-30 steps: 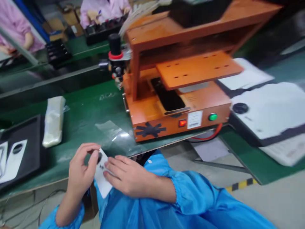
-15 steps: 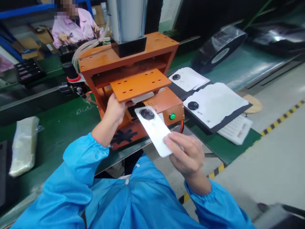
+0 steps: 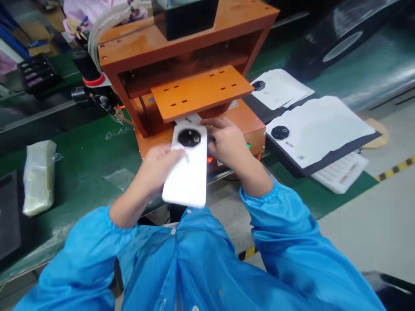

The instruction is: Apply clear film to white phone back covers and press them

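My left hand [image 3: 158,166] grips a white phone back cover [image 3: 186,177] with a black round camera area, its thumb lying on the front face. The cover is held in front of the orange press [image 3: 136,49], camera end toward the press. My right hand [image 3: 225,140] is at the cover's upper right side, just below the press's orange plate [image 3: 201,93]. Its fingers are bent, and the tips are partly hidden behind the cover, so what they hold is unclear. Under the plate's front edge shows a white piece [image 3: 191,119] with small dark marks.
On the right, white phone back covers [image 3: 320,125] lie overlapped on a black tray [image 3: 301,170], with another white group [image 3: 282,88] behind. A white slotted block [image 3: 343,172] sits under the tray. A plastic-wrapped bundle [image 3: 39,177] lies left. Across the bench is a person in a pink sleeve [image 3: 92,13].
The phone back cover has passed from my right hand to my left. My left hand has come out from under the plate, and my right hand has moved up to the press. The view has shifted closer.
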The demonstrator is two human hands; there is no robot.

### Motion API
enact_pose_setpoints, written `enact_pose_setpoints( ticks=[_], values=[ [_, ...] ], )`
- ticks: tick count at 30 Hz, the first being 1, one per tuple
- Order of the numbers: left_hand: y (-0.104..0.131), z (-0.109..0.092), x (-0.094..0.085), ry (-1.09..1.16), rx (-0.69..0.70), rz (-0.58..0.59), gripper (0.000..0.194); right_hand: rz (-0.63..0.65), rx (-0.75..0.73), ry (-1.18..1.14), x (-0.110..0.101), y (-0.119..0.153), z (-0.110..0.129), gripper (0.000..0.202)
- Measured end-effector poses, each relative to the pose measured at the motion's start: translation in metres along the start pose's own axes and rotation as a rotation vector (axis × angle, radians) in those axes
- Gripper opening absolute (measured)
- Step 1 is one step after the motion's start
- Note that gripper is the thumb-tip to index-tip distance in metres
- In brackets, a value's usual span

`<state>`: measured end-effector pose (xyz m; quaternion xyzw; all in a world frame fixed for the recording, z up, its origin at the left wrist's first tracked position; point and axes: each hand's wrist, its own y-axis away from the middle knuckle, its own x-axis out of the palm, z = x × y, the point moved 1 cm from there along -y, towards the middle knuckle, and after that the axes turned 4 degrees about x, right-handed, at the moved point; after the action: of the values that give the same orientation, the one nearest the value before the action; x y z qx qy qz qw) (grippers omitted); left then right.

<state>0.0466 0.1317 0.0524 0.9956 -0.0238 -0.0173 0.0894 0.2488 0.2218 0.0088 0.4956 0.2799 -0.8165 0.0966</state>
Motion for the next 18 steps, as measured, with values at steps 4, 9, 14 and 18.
enact_pose_setpoints(
  ticks=[4, 9, 14, 18],
  values=[
    [0.067, 0.02, -0.011, -0.047, -0.205, 0.189, 0.03, 0.11, -0.092, 0.001, -0.015, 0.0, 0.001, 0.052],
    [0.103, 0.06, -0.022, -0.079, -0.29, 0.126, 0.04, 0.153, -0.06, 0.071, -0.023, -0.019, 0.012, 0.046],
    [0.122, 0.081, -0.025, -0.108, -0.27, 0.059, 0.042, 0.307, -0.053, 0.202, 0.003, -0.074, 0.015, 0.063],
    [0.131, 0.086, -0.029, -0.124, -0.261, 0.031, 0.043, 0.339, -0.027, 0.106, 0.024, -0.099, 0.002, 0.061]
  ],
)
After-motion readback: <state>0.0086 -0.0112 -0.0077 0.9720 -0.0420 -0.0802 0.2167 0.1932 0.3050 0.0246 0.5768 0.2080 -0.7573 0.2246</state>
